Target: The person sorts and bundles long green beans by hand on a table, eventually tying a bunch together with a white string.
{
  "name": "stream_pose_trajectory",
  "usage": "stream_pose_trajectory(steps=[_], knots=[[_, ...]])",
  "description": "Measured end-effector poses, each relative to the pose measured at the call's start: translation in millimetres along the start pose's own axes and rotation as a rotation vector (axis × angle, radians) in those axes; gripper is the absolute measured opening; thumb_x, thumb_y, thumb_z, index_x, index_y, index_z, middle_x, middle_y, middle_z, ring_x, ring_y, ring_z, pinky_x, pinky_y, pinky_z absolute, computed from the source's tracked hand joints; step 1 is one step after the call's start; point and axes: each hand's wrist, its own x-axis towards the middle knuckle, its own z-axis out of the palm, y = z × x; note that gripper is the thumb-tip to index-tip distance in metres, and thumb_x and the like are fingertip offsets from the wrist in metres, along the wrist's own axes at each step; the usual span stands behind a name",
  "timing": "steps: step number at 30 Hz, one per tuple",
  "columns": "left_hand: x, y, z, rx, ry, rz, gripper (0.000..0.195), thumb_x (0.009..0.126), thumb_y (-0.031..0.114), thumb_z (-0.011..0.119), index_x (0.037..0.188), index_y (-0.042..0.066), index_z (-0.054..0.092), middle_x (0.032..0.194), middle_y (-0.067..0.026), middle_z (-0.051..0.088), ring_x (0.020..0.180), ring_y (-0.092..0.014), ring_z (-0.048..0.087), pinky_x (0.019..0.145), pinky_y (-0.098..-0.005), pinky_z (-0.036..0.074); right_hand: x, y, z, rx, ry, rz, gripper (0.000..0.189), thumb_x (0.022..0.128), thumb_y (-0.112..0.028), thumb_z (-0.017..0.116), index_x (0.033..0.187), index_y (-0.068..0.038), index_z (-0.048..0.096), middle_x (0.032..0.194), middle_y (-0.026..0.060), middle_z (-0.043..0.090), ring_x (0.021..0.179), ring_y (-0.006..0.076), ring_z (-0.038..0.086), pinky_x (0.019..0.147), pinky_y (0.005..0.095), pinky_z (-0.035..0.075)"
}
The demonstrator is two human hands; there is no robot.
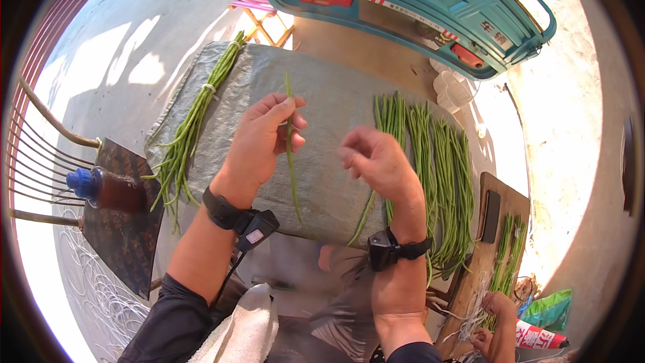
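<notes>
My left hand (277,123) pinches one long green bean (291,161), which hangs upright between thumb and fingers over a table covered with grey woven sheeting (322,91). To the right of it, my right hand (373,159) is raised, slightly blurred, with fingers curled; whether it holds anything I cannot tell. Beyond that hand, several clusters of long beans (443,176) lie side by side near the right edge, and a single bean (364,217) lies below my right wrist. A bundle of long beans (201,106), tied with pale bands, rests along the left side.
A dark board (126,247) with a blue-capped bottle (116,189) stands left. At right is a wooden bench (466,272) with a phone (490,217) and bean bundles (506,252); another person's hands (496,312) are beside pale strings. A teal vehicle (403,5) stands behind the table.
</notes>
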Motion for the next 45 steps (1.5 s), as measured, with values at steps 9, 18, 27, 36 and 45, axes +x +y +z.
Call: stream_pose_trajectory(steps=[9, 18, 27, 36, 45], knots=[[-9.8, -3.0, 13.3, 0.03, -0.09, -0.1, 0.022, 0.108, 0.027, 0.056, 0.118, 0.009, 0.064, 0.09, -0.0003, 0.071, 0.078, -0.015, 0.074, 0.069, -0.0264, 0.054, 18.6, 61.7, -33.4, -0.772, 0.557, 0.15, 0.025, 0.084, -0.021, 0.08, 0.095, -0.006, 0.063, 0.095, 0.0153, 0.071, 0.096, 0.038, 0.067, 0.081, 0.0485, 0.051], [-8.7, -9.2, 10.2, 0.121, -0.118, -0.07, 0.024, 0.108, 0.031, 0.056, 0.12, 0.01, 0.061, 0.097, -0.0024, 0.071, 0.088, -0.019, 0.074, 0.076, -0.0305, 0.055, 23.5, 50.9, -28.3, -0.746, 0.552, 0.118, 0.021, 0.082, -0.018, 0.076, 0.084, -0.003, 0.062, 0.085, 0.015, 0.071, 0.083, 0.0367, 0.069, 0.075, 0.0461, 0.053], [-5.6, -15.7, 14.7, 0.027, -0.048, -0.035, 0.023, 0.109, 0.027, 0.053, 0.121, 0.009, 0.061, 0.117, -0.0096, 0.074, 0.101, -0.021, 0.072, 0.085, -0.0352, 0.055, -1.8, -23.5, 19.9, -0.072, 0.185, -0.187, 0.015, 0.089, -0.008, 0.073, 0.086, -0.003, 0.059, 0.072, -0.0036, 0.058, 0.067, 0.0036, 0.053, 0.061, 0.0239, 0.045], [-2.4, -16.6, 14.1, -0.044, -0.057, 0.057, 0.023, 0.11, 0.023, 0.052, 0.123, 0.007, 0.063, 0.124, -0.0136, 0.072, 0.112, -0.022, 0.069, 0.097, -0.0385, 0.053, 4.5, -11.9, 39.9, -0.109, 0.094, -0.157, 0.016, 0.086, -0.009, 0.074, 0.087, 0.002, 0.063, 0.075, 0.005, 0.066, 0.069, 0.0119, 0.06, 0.065, 0.0305, 0.05], [-2.6, -20.5, 14.6, -0.051, -0.091, 0.103, 0.027, 0.109, 0.023, 0.054, 0.126, 0.005, 0.063, 0.119, -0.0122, 0.073, 0.109, -0.021, 0.069, 0.097, -0.0372, 0.053, 10.5, -7.6, 45.9, 0.047, 0.016, -0.143, 0.014, 0.088, -0.009, 0.073, 0.092, 0.003, 0.065, 0.08, 0.005, 0.068, 0.075, 0.011, 0.061, 0.068, 0.0307, 0.051]])
